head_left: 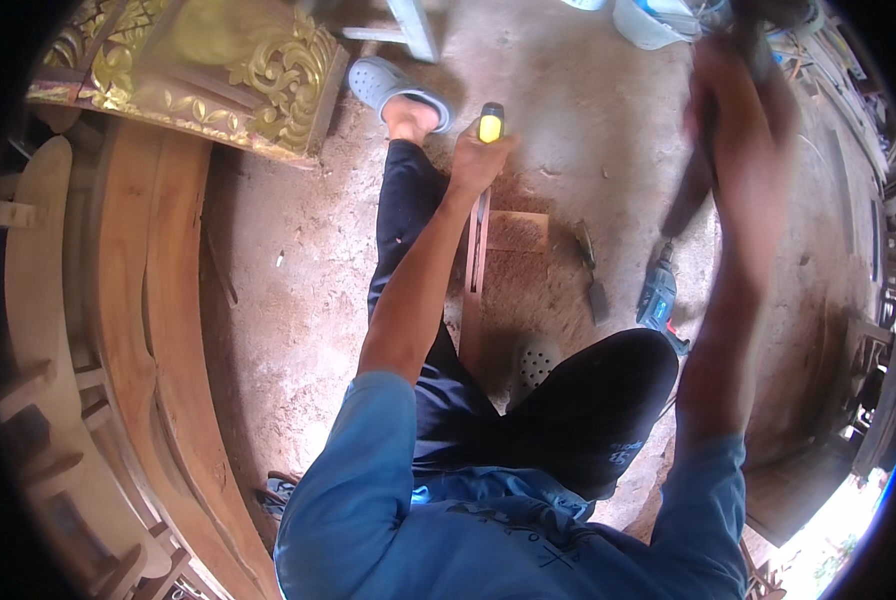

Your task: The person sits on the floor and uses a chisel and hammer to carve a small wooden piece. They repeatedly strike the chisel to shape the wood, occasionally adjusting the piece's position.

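My left hand (480, 155) grips a yellow chisel handle (490, 125) with a black end, above a narrow wooden strip (474, 300) that has a long groove. A short flat board (518, 228) and wood shavings are around the strip. My right hand (728, 100), raised at the upper right and blurred, is closed on a dark tool (763, 30), apparently a mallet, partly cut off by the frame's edge. Between my arms a flat metal chisel (596, 295) lies on the floor, beside a blue power drill (658, 295).
A carved gold-painted panel (278, 90) is at the upper left, above long wooden boards (168, 400) and furniture parts. A pale stool leg (408, 30) and white buckets (648, 22) stand at the top. More wooden pieces (868, 380) line the right edge. My legs stretch across the floor.
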Available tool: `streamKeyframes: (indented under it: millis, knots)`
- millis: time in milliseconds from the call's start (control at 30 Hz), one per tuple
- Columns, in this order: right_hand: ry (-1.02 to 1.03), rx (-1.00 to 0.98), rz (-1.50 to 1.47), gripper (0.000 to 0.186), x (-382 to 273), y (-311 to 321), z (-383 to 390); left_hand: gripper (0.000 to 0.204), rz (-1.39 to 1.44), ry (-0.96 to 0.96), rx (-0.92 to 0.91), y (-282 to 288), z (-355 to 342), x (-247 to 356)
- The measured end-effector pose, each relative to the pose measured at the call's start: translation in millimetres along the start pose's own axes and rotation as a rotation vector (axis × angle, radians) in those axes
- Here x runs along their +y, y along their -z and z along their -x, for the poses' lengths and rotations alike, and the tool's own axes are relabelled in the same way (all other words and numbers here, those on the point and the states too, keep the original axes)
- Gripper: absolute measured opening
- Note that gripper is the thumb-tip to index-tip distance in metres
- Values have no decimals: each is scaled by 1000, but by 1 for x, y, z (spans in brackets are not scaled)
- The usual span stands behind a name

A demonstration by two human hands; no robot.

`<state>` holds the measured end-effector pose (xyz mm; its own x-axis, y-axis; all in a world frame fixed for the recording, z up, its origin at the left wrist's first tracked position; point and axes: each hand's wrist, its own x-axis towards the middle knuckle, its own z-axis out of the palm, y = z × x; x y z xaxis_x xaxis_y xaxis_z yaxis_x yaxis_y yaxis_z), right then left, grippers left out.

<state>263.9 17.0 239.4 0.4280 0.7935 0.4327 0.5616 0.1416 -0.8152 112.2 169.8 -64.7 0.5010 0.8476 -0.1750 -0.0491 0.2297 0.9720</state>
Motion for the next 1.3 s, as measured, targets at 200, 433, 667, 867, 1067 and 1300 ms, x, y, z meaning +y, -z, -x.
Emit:
streamKeyframes:
  millis: [200, 433, 667, 867, 1067, 1300]
  knots:
    - [-200, -393, 697, 25, 114, -123, -53, 19, -37, -145, 35, -8, 17, -1]
    - [-712, -545, 218, 28, 147, -66, 61, 21, -12, 161, -180, 8, 6, 14]
    - [-819, -356, 398, 21, 68, 0, 107, 24, -321, -614, -184, 27, 165, 20]
    - [-812, -248, 281, 19, 39, -12, 99, 24, -253, -218, -94, 13, 115, 26]
    - [-499, -171, 80, 17, 49, -14, 22, 23, 114, 252, -138, 6, -36, 12]
    - [-126, 238, 121, 16, 40, -57, -138, 20, 101, 13, -232, 10, -16, -2]
